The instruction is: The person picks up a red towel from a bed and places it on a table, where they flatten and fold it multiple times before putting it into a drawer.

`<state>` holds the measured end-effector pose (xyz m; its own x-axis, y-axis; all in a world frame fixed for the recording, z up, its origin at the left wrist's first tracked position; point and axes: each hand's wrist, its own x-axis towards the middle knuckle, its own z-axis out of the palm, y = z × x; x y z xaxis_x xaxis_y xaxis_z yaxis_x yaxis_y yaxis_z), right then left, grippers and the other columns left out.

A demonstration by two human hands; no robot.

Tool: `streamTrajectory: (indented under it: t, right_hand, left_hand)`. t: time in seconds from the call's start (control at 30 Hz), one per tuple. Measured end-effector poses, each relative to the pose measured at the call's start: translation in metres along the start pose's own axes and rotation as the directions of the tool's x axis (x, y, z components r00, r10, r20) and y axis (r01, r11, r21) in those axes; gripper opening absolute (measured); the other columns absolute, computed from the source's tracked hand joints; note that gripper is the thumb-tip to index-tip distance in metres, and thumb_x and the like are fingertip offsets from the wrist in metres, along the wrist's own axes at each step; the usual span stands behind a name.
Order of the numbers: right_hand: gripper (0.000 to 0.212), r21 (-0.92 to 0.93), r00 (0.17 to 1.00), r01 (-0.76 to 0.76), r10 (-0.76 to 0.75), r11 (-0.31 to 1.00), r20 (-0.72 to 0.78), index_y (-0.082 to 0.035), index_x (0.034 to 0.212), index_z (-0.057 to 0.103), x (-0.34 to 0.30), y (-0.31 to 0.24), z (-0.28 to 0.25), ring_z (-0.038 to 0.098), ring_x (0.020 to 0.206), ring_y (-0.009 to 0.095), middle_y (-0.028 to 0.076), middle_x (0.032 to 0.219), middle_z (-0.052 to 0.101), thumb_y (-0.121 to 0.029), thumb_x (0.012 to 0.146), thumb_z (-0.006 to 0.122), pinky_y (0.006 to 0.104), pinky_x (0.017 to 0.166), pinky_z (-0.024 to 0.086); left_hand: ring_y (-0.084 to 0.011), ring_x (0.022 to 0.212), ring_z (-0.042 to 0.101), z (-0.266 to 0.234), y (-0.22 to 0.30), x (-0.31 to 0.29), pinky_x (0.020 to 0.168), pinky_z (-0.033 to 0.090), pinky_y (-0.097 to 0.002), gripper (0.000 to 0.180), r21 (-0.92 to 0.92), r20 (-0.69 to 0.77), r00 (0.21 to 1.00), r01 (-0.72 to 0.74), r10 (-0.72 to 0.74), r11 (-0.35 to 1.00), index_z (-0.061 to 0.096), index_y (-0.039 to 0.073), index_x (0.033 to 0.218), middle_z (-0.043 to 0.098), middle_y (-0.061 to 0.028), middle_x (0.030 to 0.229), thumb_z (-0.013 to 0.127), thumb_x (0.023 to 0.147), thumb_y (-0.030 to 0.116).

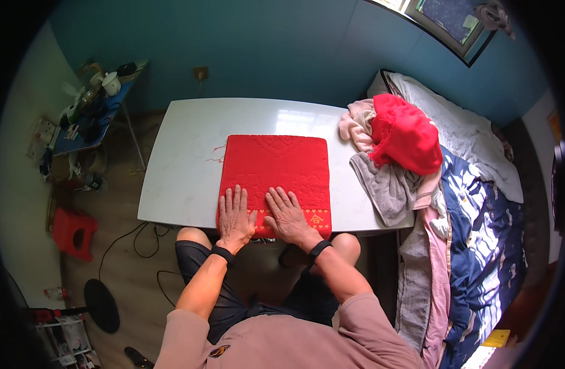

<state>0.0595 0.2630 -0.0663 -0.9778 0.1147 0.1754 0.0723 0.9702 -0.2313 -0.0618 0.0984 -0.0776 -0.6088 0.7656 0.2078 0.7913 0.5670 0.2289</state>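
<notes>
A red towel (278, 166) with a yellow-patterned band along its near end lies spread flat on the white table (184, 160). Its near edge hangs slightly over the table's front. My left hand (235, 215) rests palm down on the towel's near left part, fingers stretched away from me. Beside it, my right hand (287, 215) also lies flat on the cloth, near the middle of the patterned band, fingers apart. Neither hand grips anything. Loose red threads stick out from the towel's left edge.
At the table's right end sits a heap with a red fringed cloth (408, 135) and a grey towel (384, 187). Alongside is a bed with a dark blue cover (479, 227). A red stool (75, 234) and a blue side table (86, 138) holding kitchenware stand on the left.
</notes>
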Motion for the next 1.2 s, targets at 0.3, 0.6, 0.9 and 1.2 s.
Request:
streamTrajectory:
  t: [0.3,0.6,0.9,1.2]
  right_hand:
    - [0.069,-0.1,0.932,-0.362,0.362,0.927,-0.02,-0.001,0.153,0.034,-0.042,0.075,-0.025,0.027,0.15,0.032,0.017,0.161,0.03,-0.042,0.1,0.048,0.0529,0.12,0.02]
    - [0.075,-0.059,0.944,-0.304,0.292,0.951,-0.155,-0.002,0.155,0.027,-0.03,0.039,-0.035,0.026,0.149,0.038,0.02,0.162,0.025,-0.038,0.097,0.056,0.0534,0.12,0.021]
    - [0.066,-0.043,0.999,-0.043,0.043,0.998,-0.005,-0.002,0.151,0.038,-0.028,-0.007,-0.006,0.029,0.149,0.033,0.016,0.159,0.035,-0.038,0.098,0.054,0.0494,0.121,0.019]
    - [0.069,-0.165,0.92,-0.377,0.389,0.911,0.041,0.0,0.152,0.034,-0.072,0.085,-0.04,0.028,0.148,0.038,0.019,0.16,0.031,-0.038,0.098,0.053,0.0535,0.119,0.022]
  left_hand:
    - [-0.04,0.152,0.013,-0.016,-0.036,-0.009,0.122,0.007,-0.0553,0.087,0.05,-0.006,0.979,0.202,-0.202,0.978,0.022,0.001,0.157,0.018,-0.0201,0.164,0.052,0.094,0.054]
    - [-0.0419,0.152,0.01,-0.032,-0.005,-0.007,0.123,0.006,-0.057,0.087,-0.003,-0.089,0.995,0.039,-0.039,0.999,0.019,0.001,0.158,0.012,-0.0204,0.165,0.058,0.092,0.043]
    - [-0.0377,0.15,0.023,-0.005,-0.005,-0.018,0.123,0.011,-0.053,0.086,-0.056,-0.048,0.996,-0.08,0.077,0.995,0.028,0.002,0.155,0.027,-0.0191,0.161,0.062,0.089,0.045]
    - [-0.0391,0.15,0.02,-0.034,-0.04,-0.015,0.122,0.013,-0.0531,0.081,-0.003,0.132,0.99,0.045,-0.044,0.999,0.027,0.001,0.156,0.024,-0.0169,0.163,0.057,0.093,0.044]
